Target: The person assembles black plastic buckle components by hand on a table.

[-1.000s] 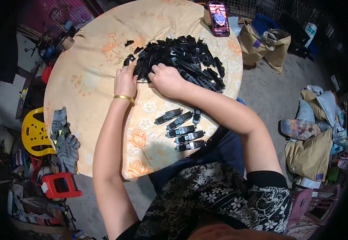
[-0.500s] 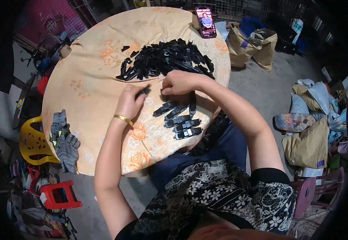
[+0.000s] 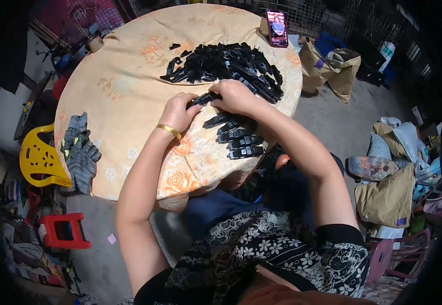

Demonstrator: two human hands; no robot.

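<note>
Your hands [image 3: 208,104] sit mid-counter [image 3: 124,91], boxed in: black parts heap [image 3: 226,66] just beyond, row of black pieces [image 3: 239,137] just below. Open cloth to your left; gloves [image 3: 80,152] at left edge, phone [image 3: 277,28] at far rim.

Bare forearms, a gold bangle [image 3: 169,131] on the left wrist, black-and-white floral top [image 3: 261,254].

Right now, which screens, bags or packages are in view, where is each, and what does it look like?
Phone: far table edge, propped upright, lit rectangular screen, dark red frame.
Brown bag: on floor right of table, crumpled, open-topped, tan.
Tan sack: floor at right, slumped, small purple patch.
</note>
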